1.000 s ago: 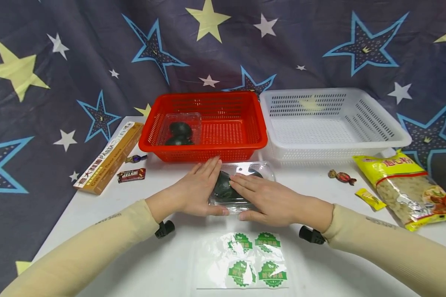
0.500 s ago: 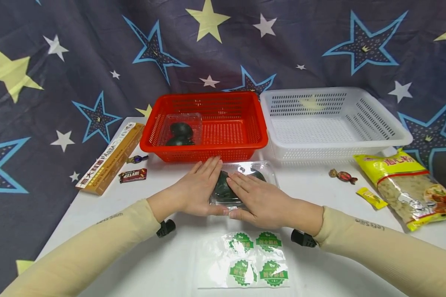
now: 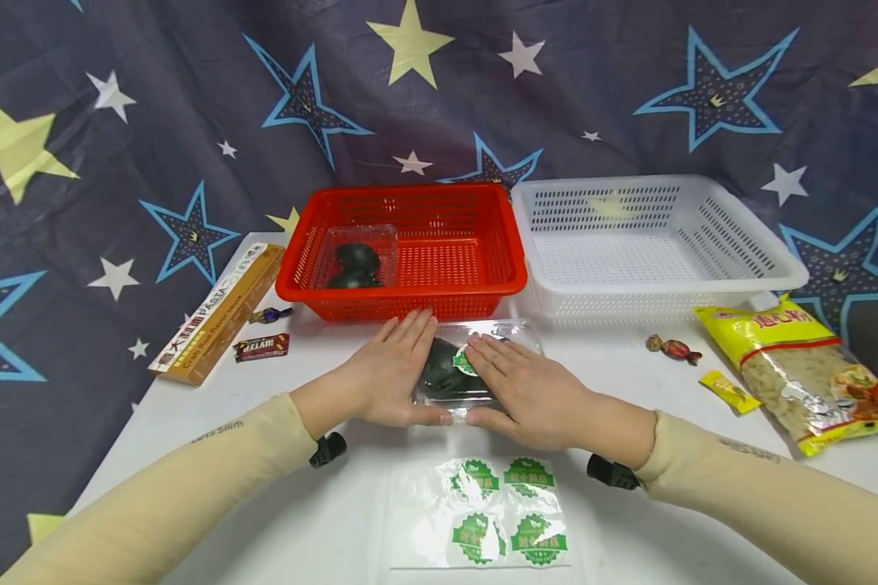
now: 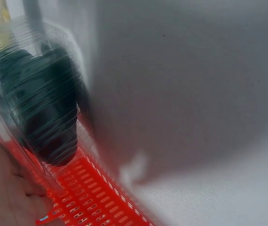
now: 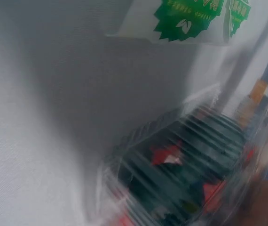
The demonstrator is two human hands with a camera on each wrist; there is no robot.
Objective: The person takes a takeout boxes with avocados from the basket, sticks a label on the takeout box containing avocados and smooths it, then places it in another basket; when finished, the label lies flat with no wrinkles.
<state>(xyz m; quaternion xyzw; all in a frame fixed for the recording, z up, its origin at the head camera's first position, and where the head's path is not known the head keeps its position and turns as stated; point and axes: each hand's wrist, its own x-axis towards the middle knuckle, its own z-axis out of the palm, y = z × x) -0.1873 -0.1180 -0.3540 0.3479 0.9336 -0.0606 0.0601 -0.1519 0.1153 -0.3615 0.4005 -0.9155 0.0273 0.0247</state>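
Note:
In the head view a clear plastic box (image 3: pixel 433 400) with dark green fruits (image 3: pixel 441 367) inside, avocado-like, lies on the white table. A green and white sticker (image 3: pixel 464 361) shows on its lid, partly under the fingers of my right hand (image 3: pixel 534 394). That hand rests flat on the lid's right side, fingers straight. My left hand (image 3: pixel 384 375) lies along the box's left side, fingers straight and thumb near the front edge. Both wrist views show the ribbed box side with dark fruits behind it. A sheet of green stickers (image 3: pixel 475 520) lies in front.
Behind the box stand a red basket (image 3: pixel 402 307), holding another clear box of dark fruits (image 3: pixel 357 258), and a white basket (image 3: pixel 658 296). A pasta box (image 3: pixel 219 313) and wrapped bars (image 3: pixel 262 347) are at left. A yellow food bag (image 3: pixel 797 366) and candies (image 3: pixel 676 349) lie at right.
My right hand slid slightly left over the lid, then back right, and the sticker now shows beside its fingertips. The left hand has stayed in place.

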